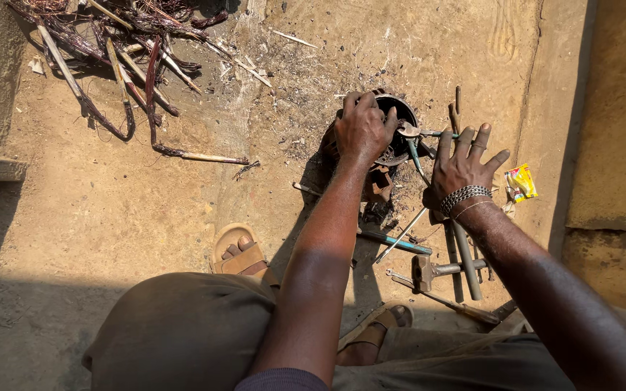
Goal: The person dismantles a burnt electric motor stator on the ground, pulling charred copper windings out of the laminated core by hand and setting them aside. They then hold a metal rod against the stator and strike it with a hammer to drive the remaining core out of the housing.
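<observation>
down at the bottom of the view, the person's knees in drab trousers (182,326) frame the work, with a sandal (237,253) planted on the dirt ground (110,210) to the left and another sandal (384,324) just under the right forearm. just beyond the knees, tools lie scattered: a hammer (429,271), a couple of metal rods (465,257) and a long thin bar (398,236), all near one another on the ground. farther out, the right hand (464,165) hovers over this pile with fingers spread and straight, holding nothing, a beaded bracelet (465,195) on the wrist; pliers (418,148) with greenish handles lie just beside it, their head at the rim of the round metal part. the left hand (364,129) is clamped down over that round metal part (398,130), a dark drum-like casing that sits on the ground, fingers curled over its near edge and pressing to steady it. judged from this, the step in hand is bracing the casing while the free hand goes for a tool; the next move would call for a firm grip on the pliers or hammer without letting the casing shift. a small yellow packet (522,182) lies to the right, and at the far left a heap of stripped wire (117,51) is well apart.
</observation>
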